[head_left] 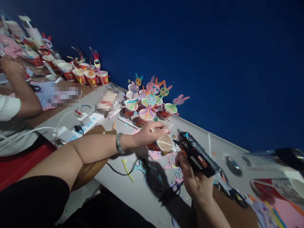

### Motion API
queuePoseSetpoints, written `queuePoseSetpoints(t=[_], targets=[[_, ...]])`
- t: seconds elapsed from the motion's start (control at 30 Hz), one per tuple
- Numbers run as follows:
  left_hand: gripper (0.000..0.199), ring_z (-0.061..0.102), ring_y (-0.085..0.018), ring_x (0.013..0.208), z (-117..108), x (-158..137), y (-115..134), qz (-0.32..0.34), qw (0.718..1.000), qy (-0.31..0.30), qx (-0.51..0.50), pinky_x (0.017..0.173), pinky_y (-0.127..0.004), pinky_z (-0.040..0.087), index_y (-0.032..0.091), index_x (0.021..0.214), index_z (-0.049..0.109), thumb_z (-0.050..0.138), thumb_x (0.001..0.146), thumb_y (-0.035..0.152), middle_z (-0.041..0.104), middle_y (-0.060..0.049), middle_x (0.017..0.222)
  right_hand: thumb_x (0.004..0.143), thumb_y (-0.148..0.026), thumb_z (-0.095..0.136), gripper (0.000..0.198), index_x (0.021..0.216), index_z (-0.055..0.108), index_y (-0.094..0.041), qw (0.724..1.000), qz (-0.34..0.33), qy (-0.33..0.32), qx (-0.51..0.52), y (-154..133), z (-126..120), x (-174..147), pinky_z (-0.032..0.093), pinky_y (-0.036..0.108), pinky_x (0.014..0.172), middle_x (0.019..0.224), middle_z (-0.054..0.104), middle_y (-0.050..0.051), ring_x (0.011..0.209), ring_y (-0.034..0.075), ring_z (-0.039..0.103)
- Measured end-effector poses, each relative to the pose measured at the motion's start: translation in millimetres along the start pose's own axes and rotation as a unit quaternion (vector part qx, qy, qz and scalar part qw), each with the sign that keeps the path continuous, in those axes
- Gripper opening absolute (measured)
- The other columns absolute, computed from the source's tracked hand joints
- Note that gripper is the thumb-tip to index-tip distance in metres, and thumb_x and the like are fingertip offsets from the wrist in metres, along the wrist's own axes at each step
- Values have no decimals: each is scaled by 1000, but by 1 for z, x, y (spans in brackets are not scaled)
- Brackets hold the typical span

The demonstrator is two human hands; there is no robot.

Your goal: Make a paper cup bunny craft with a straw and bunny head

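Note:
My left hand [150,133], with a green bangle [118,144] at the wrist, is closed on the upper side of a red paper cup [165,144]. The cup is tilted, its pale mouth facing right, and a light strip shows inside it. A small see-through piece [167,128] shows at the left fingertips; whether they pinch it I cannot tell. My right hand [196,183] grips a black glue gun [198,158], its nozzle end just right of the cup. Paper scraps [174,164] lie beneath both hands.
Behind stand several cups with paper rabbit figures [151,99]. A power strip [91,123] and a black cable [123,174] lie left; scissors [234,193] and coloured strips [268,212] lie right. A co-worker's arm [26,91] is at far left. A blue wall [201,63] borders the table.

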State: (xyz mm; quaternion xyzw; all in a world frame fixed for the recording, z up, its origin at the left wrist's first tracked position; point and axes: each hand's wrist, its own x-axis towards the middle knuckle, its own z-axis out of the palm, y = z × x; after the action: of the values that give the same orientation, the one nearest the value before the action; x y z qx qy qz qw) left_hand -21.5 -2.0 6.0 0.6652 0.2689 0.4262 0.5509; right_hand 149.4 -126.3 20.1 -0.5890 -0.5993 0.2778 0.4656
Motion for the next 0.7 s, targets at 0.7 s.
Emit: queuePoseSetpoints(t=[0.7], targets=[[33,59,-11,70,-4,2,8,-64,995,8,-71,65,-22,45,11,86,69,64,84,44,66,-4,78,91,-44,59,26,83,63,-19,999,10,14,-39,-8,-16,6,45,27,54,63,57,0,57,13,54]])
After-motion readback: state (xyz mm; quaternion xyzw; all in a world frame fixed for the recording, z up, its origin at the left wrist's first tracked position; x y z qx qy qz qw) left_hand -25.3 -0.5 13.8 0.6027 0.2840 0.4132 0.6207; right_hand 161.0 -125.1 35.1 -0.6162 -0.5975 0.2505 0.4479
